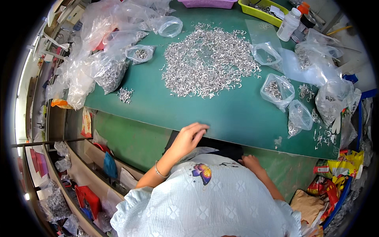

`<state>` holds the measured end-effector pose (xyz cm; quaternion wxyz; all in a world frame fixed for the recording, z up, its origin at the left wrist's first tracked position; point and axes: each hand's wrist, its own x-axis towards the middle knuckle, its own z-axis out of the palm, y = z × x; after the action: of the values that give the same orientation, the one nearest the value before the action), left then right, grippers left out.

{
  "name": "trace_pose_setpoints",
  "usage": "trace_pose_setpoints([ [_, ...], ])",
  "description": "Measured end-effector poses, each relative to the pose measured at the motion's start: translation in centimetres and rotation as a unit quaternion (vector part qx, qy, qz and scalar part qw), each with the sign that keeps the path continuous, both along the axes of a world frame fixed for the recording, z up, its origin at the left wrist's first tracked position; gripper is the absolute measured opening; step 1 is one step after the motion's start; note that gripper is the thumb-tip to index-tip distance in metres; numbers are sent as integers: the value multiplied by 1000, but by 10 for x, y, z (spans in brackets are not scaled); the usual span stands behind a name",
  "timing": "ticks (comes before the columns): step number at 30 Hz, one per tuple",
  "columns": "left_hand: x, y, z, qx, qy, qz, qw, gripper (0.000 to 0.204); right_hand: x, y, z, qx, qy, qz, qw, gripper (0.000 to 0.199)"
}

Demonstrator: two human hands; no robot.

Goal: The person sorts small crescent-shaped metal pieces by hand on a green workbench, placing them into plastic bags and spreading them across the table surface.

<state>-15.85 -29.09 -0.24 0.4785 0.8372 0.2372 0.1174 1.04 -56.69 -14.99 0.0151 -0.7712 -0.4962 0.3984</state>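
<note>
Left hand (188, 137) curls loosely, empty; grip of obscured right hand (250, 161) I cannot tell.

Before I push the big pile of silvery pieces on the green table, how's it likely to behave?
The pile will probably spread rather than move as one, since its small pieces lie loose. Their curved, open shapes may make some catch on each other. Stray ones would likely slide easily, as the tabletop looks smooth.

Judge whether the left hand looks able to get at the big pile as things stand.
Probably yes: the left hand appears to hold nothing, and only a stretch of green table shows between it and the big pile.
</note>
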Motion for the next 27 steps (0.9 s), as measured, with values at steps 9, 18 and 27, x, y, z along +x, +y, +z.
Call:
trace_pose_setpoints([
  [9, 87, 93, -16, 226, -121, 48, 965, 21, 4, 17, 62, 1, 23, -4, 1000, 27],
  [18, 123, 145, -23, 293, -13, -94, 951, 13, 54, 97, 167, 139, 222, -135, 956, 17],
  [27, 126, 162, -12, 270, 1, -181, 946, 12, 55, 183, 169, 285, 104, -237, 923, 20],
])
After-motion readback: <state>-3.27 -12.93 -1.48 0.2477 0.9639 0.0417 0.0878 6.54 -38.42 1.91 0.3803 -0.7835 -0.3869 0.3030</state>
